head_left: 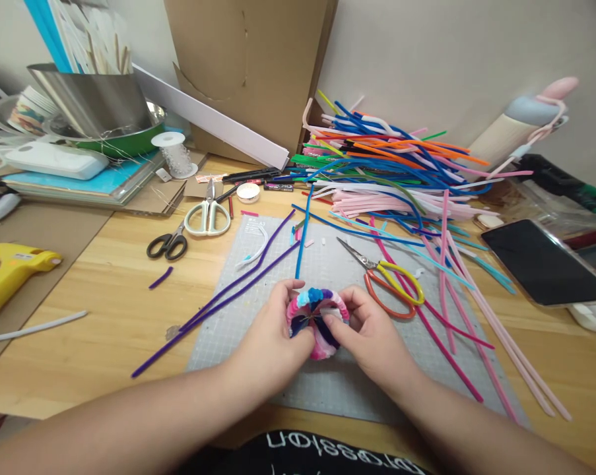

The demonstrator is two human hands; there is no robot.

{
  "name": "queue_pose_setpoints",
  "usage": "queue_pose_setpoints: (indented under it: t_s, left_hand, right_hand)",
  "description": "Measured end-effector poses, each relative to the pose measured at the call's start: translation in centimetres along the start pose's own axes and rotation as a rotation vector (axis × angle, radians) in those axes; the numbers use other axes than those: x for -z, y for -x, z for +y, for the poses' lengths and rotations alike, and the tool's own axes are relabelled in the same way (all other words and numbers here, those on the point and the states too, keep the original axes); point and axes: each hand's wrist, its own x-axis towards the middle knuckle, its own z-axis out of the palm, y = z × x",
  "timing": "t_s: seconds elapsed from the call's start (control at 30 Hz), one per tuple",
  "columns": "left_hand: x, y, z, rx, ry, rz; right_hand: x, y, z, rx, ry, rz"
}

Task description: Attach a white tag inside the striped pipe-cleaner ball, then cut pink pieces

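Note:
Between my hands is a small round pipe cleaner piece with a pink, blue and purple rim and spokes meeting at its middle. My left hand grips its left side, thumb over the front. On the right side my right hand holds it too, thumb pressed near the centre. A blue pipe cleaner stretches away from just behind the piece; whether it is joined cannot be seen. Beyond my right hand lie scissors with red and yellow handles. Two purple pipe cleaners lie to the left.
A grey cutting mat lies under my hands. Many coloured pipe cleaners are heaped at the back. Pink pipe cleaners and a dark-screened tablet lie right. White-handled scissors, black scissors and a yellow glue gun lie left.

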Motion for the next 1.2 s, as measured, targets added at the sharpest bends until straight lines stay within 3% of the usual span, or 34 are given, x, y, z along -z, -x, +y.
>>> queue_pose_setpoints:
  t_s: [0.27,0.6,0.9,1.2]
  left_hand:
    - [0.6,-0.6,0.2,-0.058,-0.217,0.006]
    - [0.4,-1.1,-0.1,-0.012,-0.089,0.011]
    - [0.4,-1.0,0.1,-0.009,-0.111,0.028]
    - [0.7,-1.9,0.1,-0.108,-0.181,-0.003]
  right_hand:
    - [-0.3,0.6,0.4,0.052,0.089,0.018]
    - [-0.3,0.7,0.4,0.047,0.084,0.027]
    - [-0.5,0.8,0.4,0.054,0.089,0.015]
    - [0.1,-0.4,1.3,0.063,0.046,0.066]
